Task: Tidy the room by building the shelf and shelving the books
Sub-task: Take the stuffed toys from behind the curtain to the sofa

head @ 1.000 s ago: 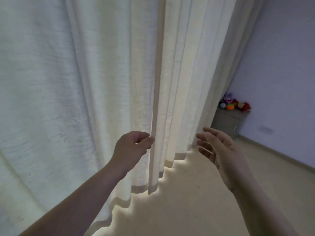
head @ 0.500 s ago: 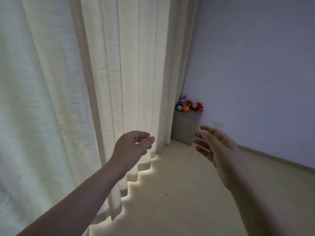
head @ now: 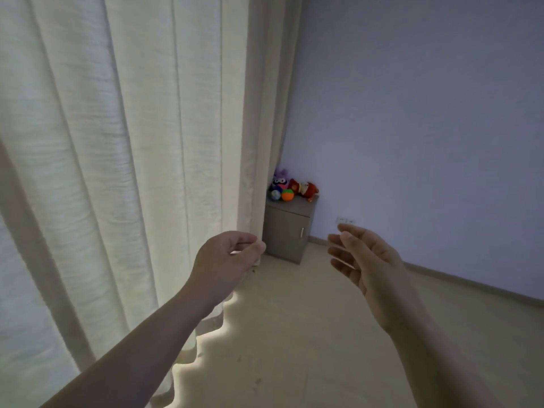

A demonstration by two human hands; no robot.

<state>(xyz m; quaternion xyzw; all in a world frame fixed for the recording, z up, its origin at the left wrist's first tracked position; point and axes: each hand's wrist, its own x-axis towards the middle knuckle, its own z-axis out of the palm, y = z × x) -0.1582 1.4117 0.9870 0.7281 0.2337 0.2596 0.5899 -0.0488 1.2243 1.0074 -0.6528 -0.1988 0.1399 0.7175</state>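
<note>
A: Where do we stand? I see no shelf parts and no books anywhere.

B: Neither do I. The task's things are out of view, so we can't say which way they lie from our hands. The landmark we have is the small grey cabinet (head: 290,228) in the corner.

A: And our hands, measured from it?

B: Our left hand (head: 226,260) hangs just in front of the cabinet's left edge, against the curtain (head: 117,157), fingers curled loosely in toward the thumb, pinching nothing we can make out. Our right hand (head: 371,260) floats to the right of the cabinet, palm turned inward, fingers spread and empty.

A: Which one is nearer the cabinet?

B: The left looks nearer, though that matters little; we judge the shelf lies elsewhere and we must turn to find it.

A: Textures?

B: The curtain is pale, slubby cloth in long upright folds, glowing with daylight. The cabinet is matte and boxy with a small metal handle; soft toys (head: 294,187) and little balls sit on top. The floor (head: 309,334) is smooth and beige, the wall (head: 426,113) behind the cabinet plain.
</note>
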